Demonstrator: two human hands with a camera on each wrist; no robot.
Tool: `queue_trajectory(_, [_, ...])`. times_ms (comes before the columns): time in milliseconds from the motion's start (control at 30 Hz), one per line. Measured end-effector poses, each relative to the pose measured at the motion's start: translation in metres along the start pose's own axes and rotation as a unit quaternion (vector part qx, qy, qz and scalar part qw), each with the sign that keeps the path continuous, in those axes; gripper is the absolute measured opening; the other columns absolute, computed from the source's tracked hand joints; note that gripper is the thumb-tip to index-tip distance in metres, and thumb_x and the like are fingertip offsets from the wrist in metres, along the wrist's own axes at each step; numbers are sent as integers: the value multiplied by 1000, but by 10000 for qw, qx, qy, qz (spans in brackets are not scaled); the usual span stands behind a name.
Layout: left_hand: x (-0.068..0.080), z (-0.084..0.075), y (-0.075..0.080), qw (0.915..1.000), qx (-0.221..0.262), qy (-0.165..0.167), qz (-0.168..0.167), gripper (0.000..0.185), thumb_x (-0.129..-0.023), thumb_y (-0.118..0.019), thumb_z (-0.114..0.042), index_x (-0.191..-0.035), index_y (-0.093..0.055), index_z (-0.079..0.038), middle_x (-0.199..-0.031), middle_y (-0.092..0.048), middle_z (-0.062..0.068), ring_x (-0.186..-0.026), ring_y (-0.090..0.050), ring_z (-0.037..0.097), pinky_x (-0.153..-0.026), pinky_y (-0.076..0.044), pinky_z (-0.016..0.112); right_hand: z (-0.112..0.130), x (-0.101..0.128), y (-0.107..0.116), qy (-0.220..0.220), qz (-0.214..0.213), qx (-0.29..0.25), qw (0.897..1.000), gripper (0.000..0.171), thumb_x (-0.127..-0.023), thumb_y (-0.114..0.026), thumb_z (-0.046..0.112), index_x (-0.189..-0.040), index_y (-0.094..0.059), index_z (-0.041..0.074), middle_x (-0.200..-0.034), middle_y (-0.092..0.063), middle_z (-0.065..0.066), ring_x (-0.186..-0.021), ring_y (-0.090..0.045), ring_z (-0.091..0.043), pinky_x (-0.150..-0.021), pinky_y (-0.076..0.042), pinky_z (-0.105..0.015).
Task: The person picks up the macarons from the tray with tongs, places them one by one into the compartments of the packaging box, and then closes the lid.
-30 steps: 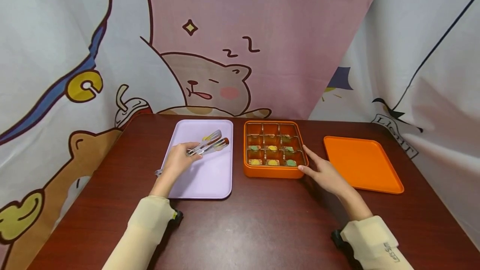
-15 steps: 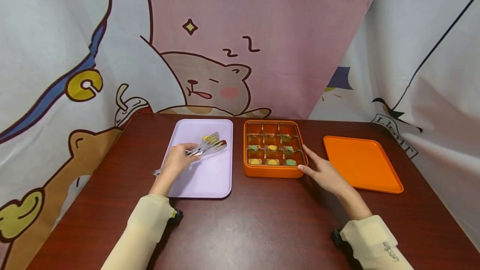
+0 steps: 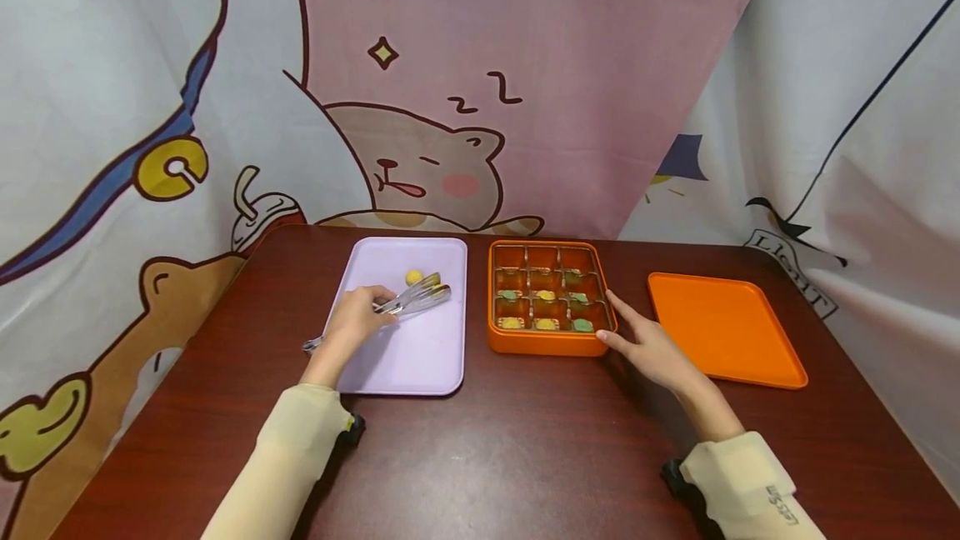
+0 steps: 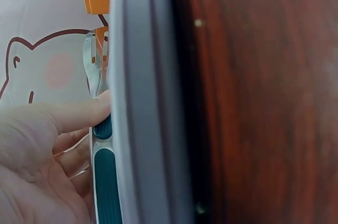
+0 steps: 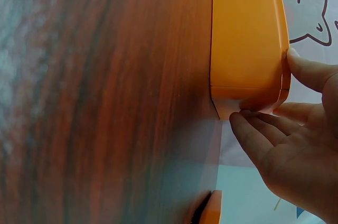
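An orange lid (image 3: 726, 327) lies flat on the dark wooden table (image 3: 510, 440), before a cartoon-printed backdrop cloth (image 3: 420, 107).

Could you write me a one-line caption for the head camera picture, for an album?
Left hand holds tongs over a lilac tray beside a yellow ball; right hand steadies the orange box.

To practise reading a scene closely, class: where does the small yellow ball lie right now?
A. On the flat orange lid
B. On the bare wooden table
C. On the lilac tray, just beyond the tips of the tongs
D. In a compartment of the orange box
C: the small yellow ball rests on the lilac tray, just past the tips of the metal tongs that the left hand grips.
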State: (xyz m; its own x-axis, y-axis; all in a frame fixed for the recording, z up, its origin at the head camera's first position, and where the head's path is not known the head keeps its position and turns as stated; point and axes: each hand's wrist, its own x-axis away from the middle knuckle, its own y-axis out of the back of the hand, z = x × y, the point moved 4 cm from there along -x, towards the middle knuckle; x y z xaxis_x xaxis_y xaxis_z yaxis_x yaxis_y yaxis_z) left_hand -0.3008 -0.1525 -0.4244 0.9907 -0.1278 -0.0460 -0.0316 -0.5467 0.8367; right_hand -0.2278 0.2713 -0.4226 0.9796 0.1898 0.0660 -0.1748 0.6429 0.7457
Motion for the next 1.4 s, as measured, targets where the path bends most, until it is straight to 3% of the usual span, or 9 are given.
queue_trajectory(267, [-2, 2, 0, 9998, -95, 132, 152, 32, -79, -80, -10, -110, -74, -8, -104, -77, 10, -98, -69, 29, -80, -48, 40, 0, 0, 0, 52, 1, 40, 10000, 76, -103, -54, 35, -160, -13, 7, -160, -23, -30, -144, -27, -52, -112, -25, -70])
queue_trajectory(500, [1, -3, 3, 9999, -100, 7, 79, 19, -76, -81, -8, -95, -76, -11, -89, -76, 5, -86, -67, 23, -72, -45, 33, 1, -1, 0, 47, -17, 63, 10000, 76, -103, -54, 35, -160, -13, 8, -160, -24, -30, -144, -29, -52, -112, -26, -69])
queue_trajectory(733, [-5, -4, 4, 9998, -24, 33, 175, 21, -79, -78, -8, -101, -76, -9, -97, -77, 8, -93, -68, 25, -77, -48, 37, -1, -1, -1, 26, -16, 85, 10000, 76, -103, -54, 35, -160, -13, 8, -160, -25, -30, -143, -30, -52, -112, -26, -69])
queue_trajectory(1133, [-16, -38, 17, 9999, -24, -110, -31, 25, -85, -77, -15, -109, -74, -13, -105, -76, 6, -97, -70, 27, -82, -48, 42, 0, -1, 0, 80, -20, 83, 9999, 75, -103, -54, 35, -160, -13, 8, -160, -24, -30, -144, -29, -52, -111, -26, -70])
queue_trajectory(1400, [-25, -66, 12, 9991, 110, -360, -174, 24, -86, -76, -16, -109, -74, -15, -105, -77, 4, -97, -71, 26, -83, -50, 45, 0, 0, -1, 91, -33, 92, 9999, 75, -103, -54, 34, -160, -13, 8, -160, -25, -30, -143, -30, -52, -111, -26, -69])
